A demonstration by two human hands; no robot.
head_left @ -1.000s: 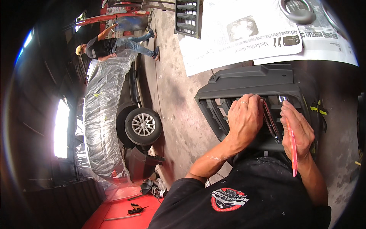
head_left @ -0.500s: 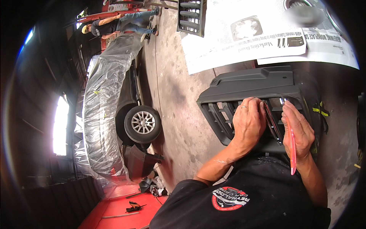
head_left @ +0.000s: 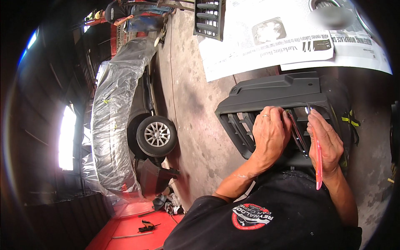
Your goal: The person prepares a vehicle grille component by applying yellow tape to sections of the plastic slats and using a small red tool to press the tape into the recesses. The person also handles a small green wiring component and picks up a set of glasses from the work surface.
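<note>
A black plastic vehicle grille (head_left: pixel 275 89) with slanted slats is propped up in front of my torso. My left hand (head_left: pixel 271 133) has its fingers curled over one of the slats, gripping the grille beside a glossy dark strip (head_left: pixel 296 131) with a reddish sheen. In my right hand (head_left: pixel 327 141) is a slim tool with a translucent pink-red handle (head_left: pixel 319 166). Its shiny metal end (head_left: pixel 308 109) pokes out past my fingertips, by the grille's upper frame. Whether the end is a blade or a brush is too small to tell.
Newspaper sheets (head_left: pixel 237 58) lie beyond the grille, with another slatted black part (head_left: pixel 207 18) at their left edge. To the left stands a car under plastic sheeting (head_left: pixel 114 104), its wheel (head_left: pixel 156 135) showing. Another person (head_left: pixel 146 10) is at the top left. A red surface (head_left: pixel 125 227) is lower left.
The other person has shifted toward the top edge of the view. My hands stay nearly in place, with the tool's metal end very slightly moved against the grille.
</note>
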